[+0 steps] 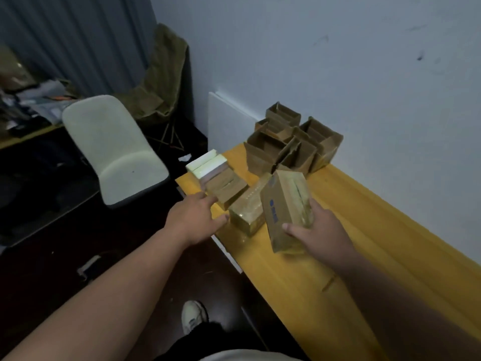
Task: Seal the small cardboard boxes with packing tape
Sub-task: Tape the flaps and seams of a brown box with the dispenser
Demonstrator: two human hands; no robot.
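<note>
My right hand [316, 230] grips a small cardboard box [282, 204] with a blue print on its side, tilted above the yellow table [351, 243]. Its top flaps look closed, with a seam along the middle. Beside it on the table lies a taped box [248, 208]. My left hand [197, 214] reaches over the table's left edge with relaxed fingers, close to the taped box and to a row of closed boxes [225, 188]. No tape roll is visible.
Several open cardboard boxes [289, 142] stand clustered at the far end against the white wall. Pale green and white packs [205, 162] lie at the table's far left corner. A white chair [114, 149] stands left of the table on dark floor.
</note>
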